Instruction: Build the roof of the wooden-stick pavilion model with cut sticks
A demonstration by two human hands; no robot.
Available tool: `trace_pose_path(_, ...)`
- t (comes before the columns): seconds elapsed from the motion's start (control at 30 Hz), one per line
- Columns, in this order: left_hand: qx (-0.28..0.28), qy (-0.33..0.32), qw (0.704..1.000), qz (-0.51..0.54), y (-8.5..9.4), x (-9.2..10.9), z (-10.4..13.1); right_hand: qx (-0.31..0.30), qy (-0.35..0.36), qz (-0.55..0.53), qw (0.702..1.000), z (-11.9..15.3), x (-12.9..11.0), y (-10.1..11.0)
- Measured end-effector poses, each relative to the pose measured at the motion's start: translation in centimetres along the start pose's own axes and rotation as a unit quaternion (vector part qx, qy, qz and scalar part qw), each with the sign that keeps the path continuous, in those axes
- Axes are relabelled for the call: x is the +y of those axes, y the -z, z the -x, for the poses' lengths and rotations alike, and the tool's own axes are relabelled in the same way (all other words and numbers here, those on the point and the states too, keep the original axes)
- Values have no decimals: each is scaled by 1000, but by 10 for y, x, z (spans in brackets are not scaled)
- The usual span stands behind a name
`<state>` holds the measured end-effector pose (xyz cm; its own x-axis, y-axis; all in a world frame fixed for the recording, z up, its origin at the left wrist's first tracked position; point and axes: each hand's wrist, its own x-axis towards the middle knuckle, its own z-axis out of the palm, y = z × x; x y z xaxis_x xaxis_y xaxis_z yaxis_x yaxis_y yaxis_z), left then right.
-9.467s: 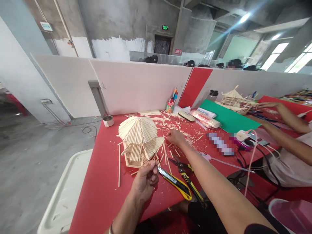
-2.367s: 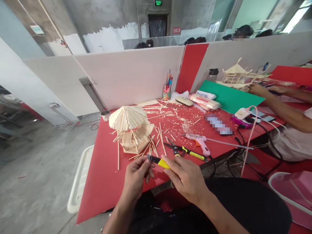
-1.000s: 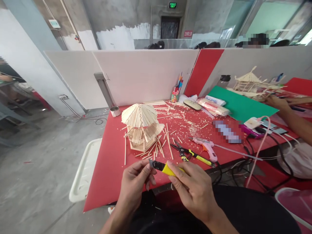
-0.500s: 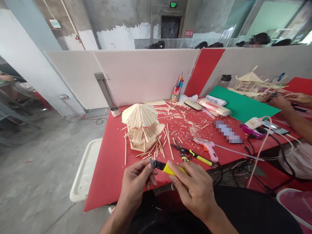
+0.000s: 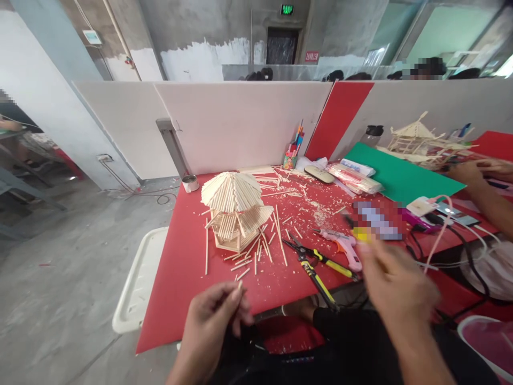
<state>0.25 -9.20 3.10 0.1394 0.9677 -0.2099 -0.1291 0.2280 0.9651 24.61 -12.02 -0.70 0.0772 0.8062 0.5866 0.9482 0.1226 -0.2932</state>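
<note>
My left hand (image 5: 212,318) is closed, pinching a short wooden stick (image 5: 240,285) whose pale tip shows above the thumb and forefinger. Off to the right, my right hand (image 5: 396,280), smeared by motion, grips a yellow utility knife (image 5: 362,233) above the table. A pavilion model built of wooden sticks (image 5: 232,208) stands upright beyond my left hand. Cut stick pieces (image 5: 256,251) lie around its base. Between my hands on the red tabletop (image 5: 176,299) rest yellow-and-black pliers (image 5: 310,262), and a pink glue gun (image 5: 344,246) lies near the knife.
Stick packs (image 5: 355,179), a glasses case (image 5: 318,174) and a pen cup (image 5: 290,159) sit at the back. A white partition (image 5: 248,125) borders the table. Cables (image 5: 441,230) run at the right, where another person's hand (image 5: 467,174) is beside a second stick model (image 5: 417,136).
My right hand has swung right with the utility knife, away from my left hand. The left hand has shifted slightly down and left, and the pliers' lower handle is now uncovered.
</note>
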Motion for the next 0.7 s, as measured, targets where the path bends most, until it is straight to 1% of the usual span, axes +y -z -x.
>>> trace_pose_path(0.07,8,28,995,96,-6,5,-8,-9,-16,26,999,0,-9,-14)
trace_pose_path(0.13,-3,63,985,162,-15,10,-18,-25,-31,69,997,2,-21,-31)
trace_pose_path(0.23,-23,110,969,218,-23,13,-28,-51,-26,137,989,8,-32,-54)
trace_pose_path(0.3,-26,123,963,240,-24,11,-33,-49,-12,159,986,11,-33,-65)
trace_pose_path(0.37,-15,133,956,260,-23,8,-36,-38,-2,165,985,13,-31,-70)
trace_pose_path(0.43,1,149,948,280,-23,5,-40,-16,0,159,987,12,-30,-70)
trace_pose_path(0.5,7,166,940,299,-24,3,-42,20,2,126,992,8,-33,-65)
trace_pose_path(0.6,1,179,929,324,-26,1,-46,87,34,-3,996,1,-46,-47)
trace_pose_path(0.67,-14,183,920,346,-27,1,-48,109,71,-97,987,-5,-59,-34)
trace_pose_path(0.7,-25,184,915,358,-28,1,-48,117,86,-126,981,-8,-66,-30)
